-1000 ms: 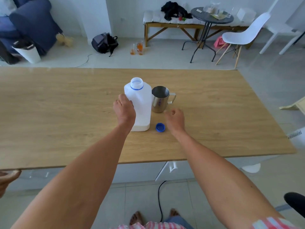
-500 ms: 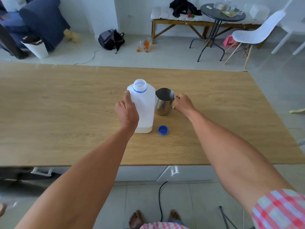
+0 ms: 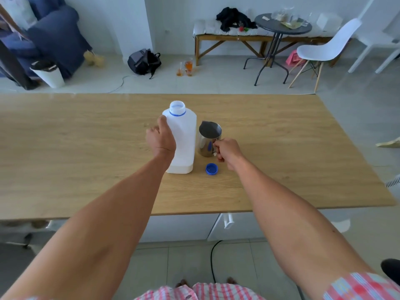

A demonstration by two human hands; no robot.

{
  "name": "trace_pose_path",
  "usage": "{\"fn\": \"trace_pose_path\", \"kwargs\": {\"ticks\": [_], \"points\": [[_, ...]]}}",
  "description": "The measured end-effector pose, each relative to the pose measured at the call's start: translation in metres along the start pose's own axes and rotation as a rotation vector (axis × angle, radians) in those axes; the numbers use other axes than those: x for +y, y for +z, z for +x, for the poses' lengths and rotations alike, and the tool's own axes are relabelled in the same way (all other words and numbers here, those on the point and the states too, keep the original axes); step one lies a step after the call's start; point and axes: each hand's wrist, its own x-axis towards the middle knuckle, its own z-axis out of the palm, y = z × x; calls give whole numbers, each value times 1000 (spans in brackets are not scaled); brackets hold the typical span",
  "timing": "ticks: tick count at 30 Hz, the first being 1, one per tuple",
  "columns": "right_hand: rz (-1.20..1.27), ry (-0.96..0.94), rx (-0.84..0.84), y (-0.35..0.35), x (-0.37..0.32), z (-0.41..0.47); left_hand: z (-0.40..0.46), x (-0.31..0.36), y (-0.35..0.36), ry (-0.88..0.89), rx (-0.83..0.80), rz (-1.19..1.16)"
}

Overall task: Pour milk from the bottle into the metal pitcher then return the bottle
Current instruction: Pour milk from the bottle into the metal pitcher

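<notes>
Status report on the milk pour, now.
Left hand on upright, uncapped bottle, grip not closed. Right hand shut on metal pitcher handle. Blue cap on table. Nothing in the way.

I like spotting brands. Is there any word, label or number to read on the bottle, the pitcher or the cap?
None can be read.
Milk bottle: plain white, no label showing.
Metal pitcher: only a bluish reflection, no text.
Blue cap: any marking too small to tell.

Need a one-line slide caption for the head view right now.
Left hand against the uncapped milk bottle, right hand gripping the metal pitcher handle; blue cap on the wooden table.
</notes>
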Motion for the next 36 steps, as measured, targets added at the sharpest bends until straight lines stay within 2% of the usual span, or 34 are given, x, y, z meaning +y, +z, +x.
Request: {"fn": "trace_pose_path", "kwargs": {"ticks": [4,11,21,36], "points": [[19,-2,31,2,3,-9,2,9,-3,72,-7,97],[-64,-32,61,-6,4,-14,5,35,-3,195,-128,527],[-161,-76,40,-21,7,-6,10,40,19,179,-325,953],[-200,-142,11,-26,9,2,2,41,43,190,-402,1208]]}}
